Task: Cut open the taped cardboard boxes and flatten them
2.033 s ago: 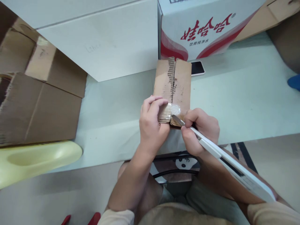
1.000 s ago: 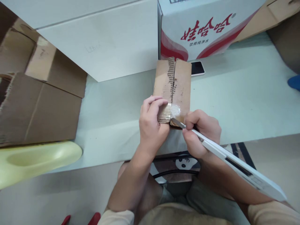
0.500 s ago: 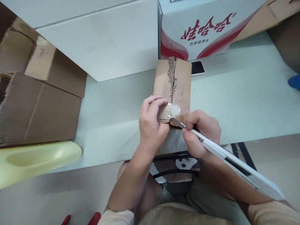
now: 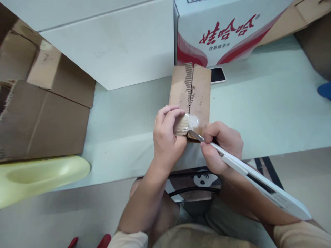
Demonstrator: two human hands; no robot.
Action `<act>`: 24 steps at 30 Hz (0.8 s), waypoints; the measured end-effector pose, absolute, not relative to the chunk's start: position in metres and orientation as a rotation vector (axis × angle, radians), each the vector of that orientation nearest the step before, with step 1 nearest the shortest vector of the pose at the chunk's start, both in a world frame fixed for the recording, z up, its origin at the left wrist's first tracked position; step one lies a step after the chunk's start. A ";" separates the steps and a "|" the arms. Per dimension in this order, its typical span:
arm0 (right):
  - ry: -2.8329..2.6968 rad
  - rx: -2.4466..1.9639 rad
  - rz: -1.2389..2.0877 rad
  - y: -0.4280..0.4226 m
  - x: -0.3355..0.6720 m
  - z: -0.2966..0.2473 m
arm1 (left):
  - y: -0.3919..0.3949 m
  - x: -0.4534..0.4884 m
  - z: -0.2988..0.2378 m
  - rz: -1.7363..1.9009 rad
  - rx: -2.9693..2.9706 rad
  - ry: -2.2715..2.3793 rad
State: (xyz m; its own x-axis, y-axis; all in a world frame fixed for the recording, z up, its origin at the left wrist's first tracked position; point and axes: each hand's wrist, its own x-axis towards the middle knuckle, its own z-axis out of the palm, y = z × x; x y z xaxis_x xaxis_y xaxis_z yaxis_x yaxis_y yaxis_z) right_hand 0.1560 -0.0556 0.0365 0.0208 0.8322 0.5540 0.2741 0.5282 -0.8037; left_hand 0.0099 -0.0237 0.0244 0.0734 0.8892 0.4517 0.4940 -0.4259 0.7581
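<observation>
A small brown cardboard box (image 4: pixel 200 89) lies on the pale green table, its top seam torn and showing corrugation. Clear tape (image 4: pixel 192 121) crosses the seam near the box's front end. My left hand (image 4: pixel 168 125) grips the front left corner, fingertips on top and the thumb lower at the near edge. In my right hand (image 4: pixel 221 146), closed in a pinch, is a white utility knife (image 4: pixel 256 175). Its metal blade tip touches the seam at the front edge, just below the tape. The knife's long handle slants down to the right over my forearm.
Behind the box stand a large white carton (image 4: pixel 116 51) and a red-and-white water carton (image 4: pixel 219 38). A phone (image 4: pixel 218 75) lies beside the box. Large brown cartons (image 4: pixel 59 120) and a yellow plastic object (image 4: pixel 46 174) are at left. The table's front edge runs near my lap.
The far end of the knife's handle has shifted slightly left. My left hand and the cardboard box look the same as before.
</observation>
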 end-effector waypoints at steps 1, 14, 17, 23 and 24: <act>-1.537 -0.986 0.565 -0.056 0.156 0.036 | -0.024 0.010 0.024 1.308 1.948 1.369; -1.531 -0.993 0.558 -0.055 0.155 0.037 | -0.023 0.007 0.026 1.254 1.987 1.377; -1.542 -0.983 0.554 -0.055 0.155 0.036 | -0.022 0.008 0.027 1.234 2.010 1.337; -1.548 -0.991 0.540 -0.055 0.156 0.035 | -0.021 0.008 0.024 1.241 2.003 1.296; -1.547 -0.987 0.540 -0.055 0.156 0.035 | -0.021 0.009 0.024 1.239 1.999 1.296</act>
